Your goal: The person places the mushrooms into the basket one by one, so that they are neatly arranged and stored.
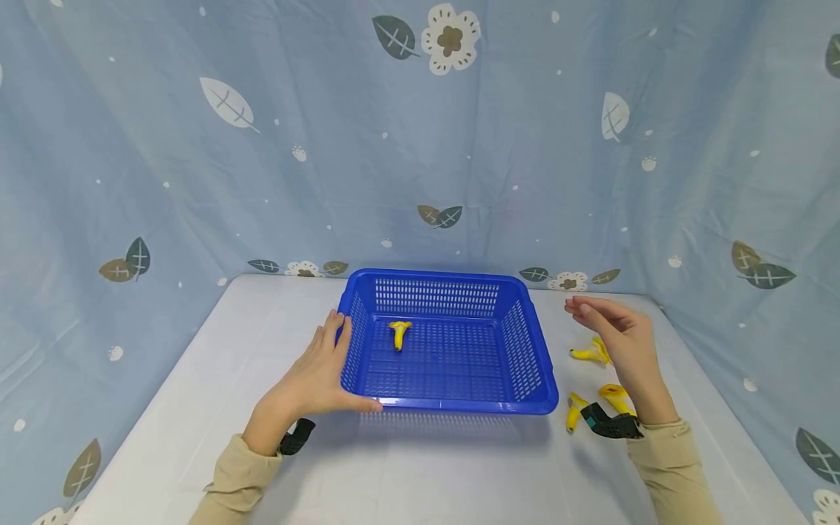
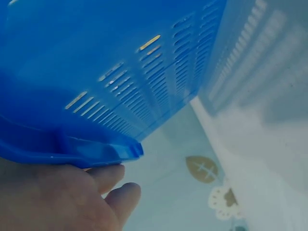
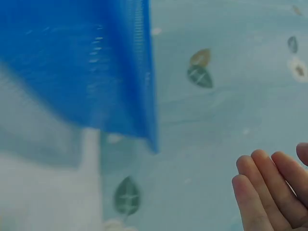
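Note:
A blue plastic basket (image 1: 453, 405) with slotted walls stands on the white table. Inside it, toward the left, lies a small yellow piece (image 1: 399, 334) with a flared end and a narrow stem; its exact kind is unclear. My left hand (image 1: 321, 375) rests at the basket's front left corner, fingers along the left rim and thumb on the front rim. In the left wrist view its fingers (image 2: 126, 197) show beside the rim. To the right of the basket, my right hand (image 1: 623, 339) hovers with fingers extended together and nothing visible in it; the right wrist view shows these fingers (image 3: 274, 192).
Several similar yellow pieces lie right of the basket: one flared piece (image 1: 590, 353) near the right hand, a narrow one (image 1: 574, 410) and a curved one (image 1: 615, 396) partly behind the wrist. A blue patterned curtain (image 1: 315, 182) hangs behind and beside the table (image 1: 407, 481).

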Available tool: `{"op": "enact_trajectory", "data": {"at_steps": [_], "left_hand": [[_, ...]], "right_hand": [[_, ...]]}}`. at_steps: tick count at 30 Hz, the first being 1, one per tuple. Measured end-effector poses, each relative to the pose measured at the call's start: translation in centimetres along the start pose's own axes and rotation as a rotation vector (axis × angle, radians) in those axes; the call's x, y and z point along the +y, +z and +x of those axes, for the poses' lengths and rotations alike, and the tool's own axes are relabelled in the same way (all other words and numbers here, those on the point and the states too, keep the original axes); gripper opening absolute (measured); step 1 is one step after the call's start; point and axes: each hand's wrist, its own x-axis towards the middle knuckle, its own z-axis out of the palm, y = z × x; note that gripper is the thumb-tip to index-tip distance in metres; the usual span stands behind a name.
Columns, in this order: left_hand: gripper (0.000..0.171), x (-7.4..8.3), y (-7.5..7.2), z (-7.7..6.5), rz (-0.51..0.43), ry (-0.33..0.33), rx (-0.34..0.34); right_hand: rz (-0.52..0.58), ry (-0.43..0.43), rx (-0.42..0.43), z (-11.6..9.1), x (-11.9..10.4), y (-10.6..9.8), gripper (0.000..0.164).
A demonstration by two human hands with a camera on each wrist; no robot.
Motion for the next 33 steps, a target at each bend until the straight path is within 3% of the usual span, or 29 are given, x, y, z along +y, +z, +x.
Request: {"op": "enact_trajectory", "data": {"at_steps": [11,21,33], "left_hand": [[0.149,0.0,0.3,-0.1,-0.010,-0.006,0.003],[0.149,0.1,0.0,0.0,-0.003,0.020,0.004],[0.150,0.1,0.0,-0.1,0.024,0.033,0.000]], "right_hand": [[-0.090,0.203,-0.082,-4.9,6.2,-2.2,0.040],[-0.226,0.428,-0.127,-7.9,8.7,-2.1,0.046],[-0.273,0.469,-0.150,-8.7,9.6,-1.4,0.045]]}}
